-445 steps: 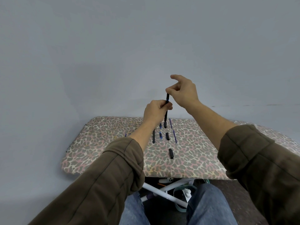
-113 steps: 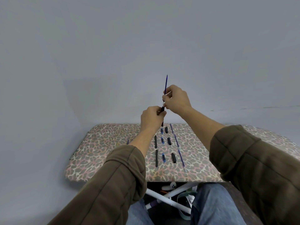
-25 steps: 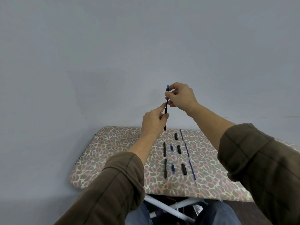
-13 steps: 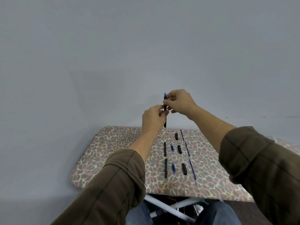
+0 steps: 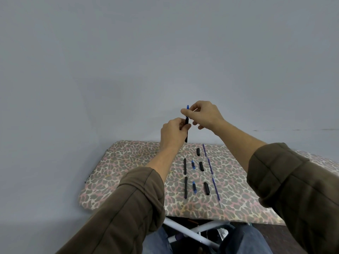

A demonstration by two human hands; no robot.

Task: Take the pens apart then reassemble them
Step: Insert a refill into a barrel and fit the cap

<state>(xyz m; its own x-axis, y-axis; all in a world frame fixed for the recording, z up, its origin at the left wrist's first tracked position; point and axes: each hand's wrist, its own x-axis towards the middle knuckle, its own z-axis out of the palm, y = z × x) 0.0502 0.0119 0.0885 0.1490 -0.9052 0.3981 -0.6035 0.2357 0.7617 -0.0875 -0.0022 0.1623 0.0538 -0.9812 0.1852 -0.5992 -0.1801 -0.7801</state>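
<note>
I hold a black pen barrel point(image 5: 186, 132) upright in the air above the board. My left hand point(image 5: 173, 133) grips its middle. My right hand point(image 5: 202, 114) pinches the blue tip piece point(image 5: 187, 107) at the barrel's top end. On the leopard-print board point(image 5: 128, 162) lie pen parts in rows: two black barrels point(image 5: 185, 166) point(image 5: 186, 187), two small blue tips point(image 5: 193, 164) point(image 5: 194, 187), three black caps point(image 5: 198, 151) point(image 5: 201, 166) point(image 5: 206, 188) and two thin blue refills point(image 5: 207, 156) point(image 5: 215, 187).
The board stands against a plain grey wall point(image 5: 165, 52). White metal legs point(image 5: 187, 233) cross under its front edge, between my knees in blue jeans point(image 5: 245, 241). The board's left part carries nothing.
The blue refill that stuck far out of the barrel 4.5 s ago is now inside it. Over the last second my right hand came down onto the blue tip at the barrel's top.
</note>
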